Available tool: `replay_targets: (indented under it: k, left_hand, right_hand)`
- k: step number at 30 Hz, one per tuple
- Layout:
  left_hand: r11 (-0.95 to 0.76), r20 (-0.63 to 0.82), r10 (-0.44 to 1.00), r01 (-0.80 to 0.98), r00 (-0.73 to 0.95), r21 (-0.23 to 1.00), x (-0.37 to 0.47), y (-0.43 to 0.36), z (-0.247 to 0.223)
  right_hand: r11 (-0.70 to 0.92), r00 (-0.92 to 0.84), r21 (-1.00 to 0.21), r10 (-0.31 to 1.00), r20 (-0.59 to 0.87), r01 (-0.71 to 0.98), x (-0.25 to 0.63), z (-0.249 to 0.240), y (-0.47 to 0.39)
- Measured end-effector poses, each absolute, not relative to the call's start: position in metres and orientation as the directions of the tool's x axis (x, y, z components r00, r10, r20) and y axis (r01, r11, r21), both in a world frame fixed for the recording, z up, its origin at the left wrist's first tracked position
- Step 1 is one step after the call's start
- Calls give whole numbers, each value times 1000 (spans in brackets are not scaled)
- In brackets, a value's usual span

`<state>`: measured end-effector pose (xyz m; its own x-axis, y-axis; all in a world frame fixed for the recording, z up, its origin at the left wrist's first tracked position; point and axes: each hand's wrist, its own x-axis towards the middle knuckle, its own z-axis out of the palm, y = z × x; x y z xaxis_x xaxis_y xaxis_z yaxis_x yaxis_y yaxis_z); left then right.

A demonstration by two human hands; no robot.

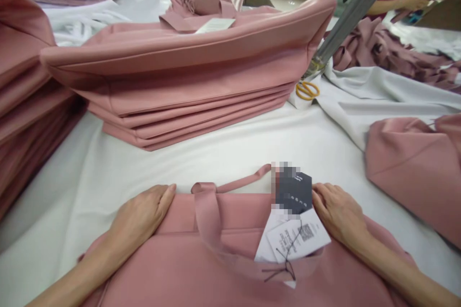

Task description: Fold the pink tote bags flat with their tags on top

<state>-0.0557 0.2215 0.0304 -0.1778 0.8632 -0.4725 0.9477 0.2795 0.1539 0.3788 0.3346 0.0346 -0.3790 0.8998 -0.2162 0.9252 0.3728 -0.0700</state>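
A pink tote bag [158, 268] lies in front of me on the white cloth. My left hand [153, 208] is closed over its top edge on the left, the thumb lying along the edge. On the right, my right hand [336, 211] grips the same edge with curled fingers, close to the tags. A pink strap handle [209, 220] loops over the bag's front. Tied on with black string are a dark hexagonal tag [300, 189] and a white printed tag [298, 240]. The fingertips behind the edge are hidden.
Stacked pink bags [201, 72] stand beyond, with another stack [21, 91] at left. Yellow-handled scissors [307, 90] lie by a slanted metal post [353, 14]. A pink piece [410, 163] lies at right, pink straps [389, 53] behind it. Co-workers' arms [399, 5] show at the back.
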Motion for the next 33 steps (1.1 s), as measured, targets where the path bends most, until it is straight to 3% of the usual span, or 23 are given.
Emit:
replay_targets:
  k: [3, 8, 14, 16, 19, 23, 29, 33]
  left_hand:
    - [359, -473, 840, 926, -266, 118, -53, 221, 23]
    - [286, -392, 895, 948, -212, 140, -53, 225, 25]
    - [-36, 122, 993, 974, 9, 222, -37, 215, 65]
    - [-95, 131, 988, 988, 78, 125, -24, 200, 66]
    - [-113, 21, 993, 993, 113, -17, -8, 179, 42]
    - [-79, -27, 997, 995, 78, -60, -9, 171, 9]
    - [-119, 262, 953, 984, 150, -130, 17, 158, 35]
    - [-263, 319, 897, 950, 306, -170, 67, 110, 39]
  right_hand:
    - [369, -371, -44, 914, -162, 929, 378, 28, 337]
    - [366, -370, -49, 918, -143, 929, 376, 26, 337]
    - [383, -385, -46, 918, -96, 923, 377, 24, 335]
    - [382, -384, -44, 920, -76, 923, 377, 23, 336]
    - [369, -371, -39, 926, -75, 929, 377, 21, 336]
    - [326, -329, -57, 943, -46, 944, 373, 20, 333]
    - [299, -298, -37, 954, 29, 954, 367, 22, 331]
    - [305, -299, -82, 951, 78, 949, 368, 19, 331]
